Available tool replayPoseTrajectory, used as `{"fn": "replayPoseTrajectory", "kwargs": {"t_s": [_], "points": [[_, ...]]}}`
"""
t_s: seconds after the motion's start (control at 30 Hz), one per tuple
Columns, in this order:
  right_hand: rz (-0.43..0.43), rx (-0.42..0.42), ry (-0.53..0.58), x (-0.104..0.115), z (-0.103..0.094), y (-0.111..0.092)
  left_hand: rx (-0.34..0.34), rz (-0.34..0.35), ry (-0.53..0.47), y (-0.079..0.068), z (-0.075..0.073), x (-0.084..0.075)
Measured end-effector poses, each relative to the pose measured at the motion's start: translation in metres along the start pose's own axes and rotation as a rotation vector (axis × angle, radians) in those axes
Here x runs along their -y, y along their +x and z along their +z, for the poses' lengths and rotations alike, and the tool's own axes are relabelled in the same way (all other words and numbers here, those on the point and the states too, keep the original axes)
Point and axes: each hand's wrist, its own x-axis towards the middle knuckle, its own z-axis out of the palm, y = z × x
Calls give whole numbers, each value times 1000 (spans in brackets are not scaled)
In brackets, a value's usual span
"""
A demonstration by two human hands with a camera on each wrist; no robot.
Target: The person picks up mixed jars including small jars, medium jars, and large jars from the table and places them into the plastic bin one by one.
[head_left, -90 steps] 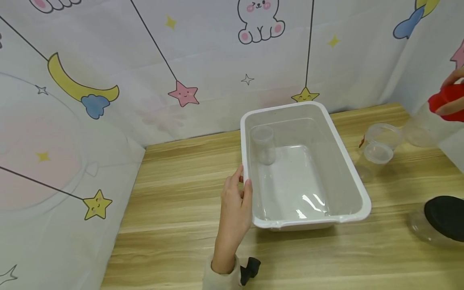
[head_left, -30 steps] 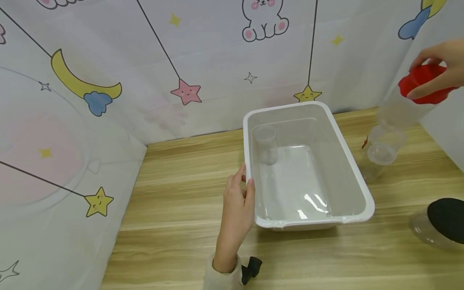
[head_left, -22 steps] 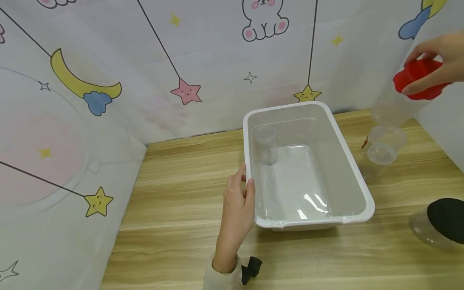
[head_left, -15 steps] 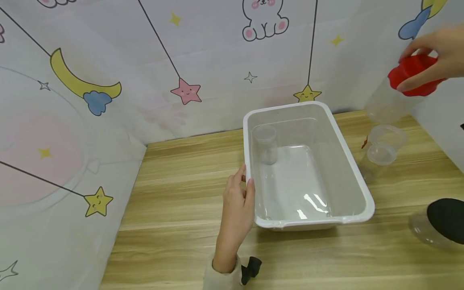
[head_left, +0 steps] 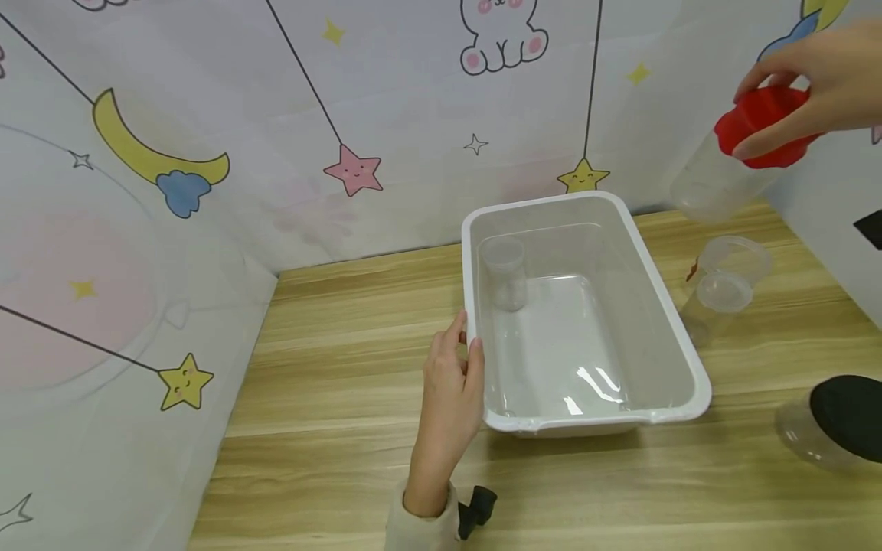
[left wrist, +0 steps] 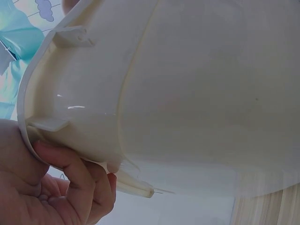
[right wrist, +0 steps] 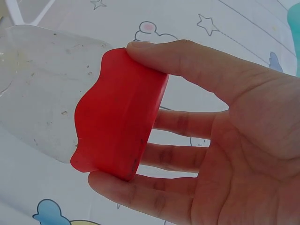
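My left hand (head_left: 451,383) grips the left rim of a white plastic basin (head_left: 592,425); in the left wrist view the curled fingers (left wrist: 96,185) hook under that rim. Inside the basin, a clear lidded jar (head_left: 506,275) stands in the far left corner. Up at the right, my right hand (head_left: 820,84) holds a clear plastic jar (head_left: 723,180) by its red wavy-edged lid (head_left: 765,126), tilted, above the table's far right part. Seen from the right wrist, thumb and fingers span the red lid (right wrist: 122,112), and small specks dot the jar's clear wall.
Right of the basin stand a small clear container (head_left: 723,298) and a wider clear one (head_left: 747,256) behind it. A clear jar with a black lid (head_left: 850,417) lies nearer on the right. Printed cloth (head_left: 400,92) hangs behind the wooden table (head_left: 331,398).
My right hand has carried the red-lidded jar up and leftward from the table's right side, toward the basin. My left hand stays on the basin's rim.
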Motion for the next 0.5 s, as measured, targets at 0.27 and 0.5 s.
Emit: {"fn": "replayPoseTrajectory", "kwargs": {"t_s": [0.27,0.5], "points": [[-43,-40,-40,14,-1,6,1,3,9,0,-1,0],[-72,-8,-50,22,-4,12,-4,-1,18,-1,0,-1]]}}
